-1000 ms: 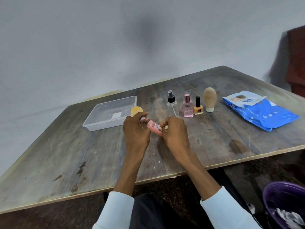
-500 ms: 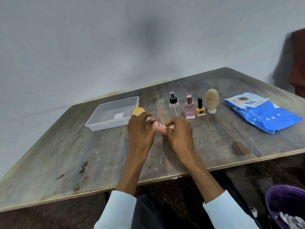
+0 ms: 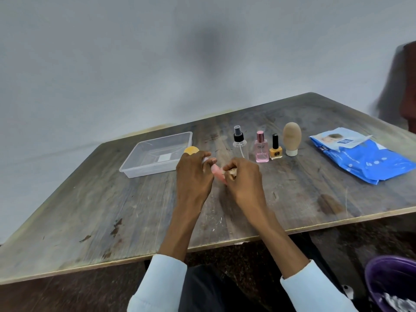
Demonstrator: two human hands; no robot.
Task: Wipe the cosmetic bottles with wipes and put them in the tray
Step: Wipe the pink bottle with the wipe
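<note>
Nearest, at 6 o'clock, two pale sleeves [image 3: 165, 280] lead up to bare forearms over the front edge of the worn wooden surface [image 3: 90, 210]. At 4 o'clock, off the surface's edge and low down, sits a purple bin [image 3: 391, 280] with something white inside.

Above the middle of the surface the two hands meet close together. The left hand [image 3: 194, 174] curls its fingers round the upper end of a pink tube [image 3: 218, 175], which slants between the hands. The right hand [image 3: 244, 179] pinches a small crumpled wipe [image 3: 230, 174] against the lower end of that tube, fingers bent.

Just beyond the left hand's knuckles a yellow round lid [image 3: 191, 150] peeps out, close to the near right corner of the clear plastic tray [image 3: 139, 164], which lies at 11 o'clock and holds no bottle.

Farther back, at 1 o'clock, four items stand upright in a row: a clear spray bottle [image 3: 240, 146] with a black pump, a pink perfume bottle [image 3: 261, 150], a yellow nail polish bottle [image 3: 275, 149] with a black cap, and a tan egg-shaped bottle [image 3: 292, 138] resting on its white cap.

At 2 o'clock lies a blue pack of wipes [image 3: 369, 163], its flap peeled open. Behind the surface stands a pale grey wall [image 3: 157, 64].
</note>
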